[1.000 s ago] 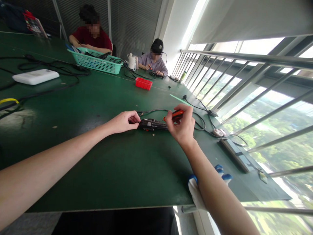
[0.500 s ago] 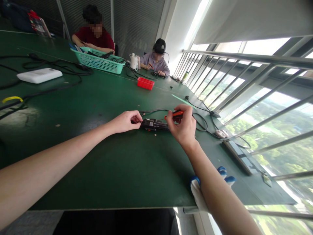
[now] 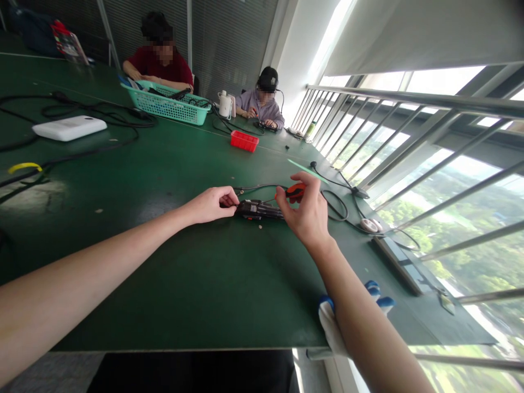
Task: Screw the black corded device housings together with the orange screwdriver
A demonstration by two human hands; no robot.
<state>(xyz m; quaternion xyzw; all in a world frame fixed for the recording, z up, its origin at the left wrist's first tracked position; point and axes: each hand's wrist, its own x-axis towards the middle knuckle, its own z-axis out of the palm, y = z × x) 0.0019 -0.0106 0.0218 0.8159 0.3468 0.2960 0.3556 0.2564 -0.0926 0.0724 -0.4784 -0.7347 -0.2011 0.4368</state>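
Note:
A long black handheld appliance (image 3: 260, 209) with a small orange-red mark lies crosswise on the green table (image 3: 204, 295). My left hand (image 3: 215, 204) is closed in a pinch at its left end; what exactly the fingertips grip is partly hidden. My right hand (image 3: 305, 210) holds a screwdriver (image 3: 295, 190) by its orange-and-black handle, thumb on one side and fingers curled on the other. Its thin shaft slants down left toward the appliance; I cannot tell whether the tip touches. The right hand covers the appliance's right end. A black cord (image 3: 262, 186) runs behind it.
Beyond are a red tray (image 3: 244, 141), a turquoise basket (image 3: 170, 103) and a white box-like device (image 3: 70, 128). Two people sit across the table. At right lie coiled cable (image 3: 338, 207), a dark flat box (image 3: 399, 265) and blue-white gloves (image 3: 333, 327) under my forearm, beside a metal railing (image 3: 409, 101).
The screwdriver handle has turned in my right hand, whose fingers are somewhat looser and more lifted. My left hand and the appliance stay nearly in place.

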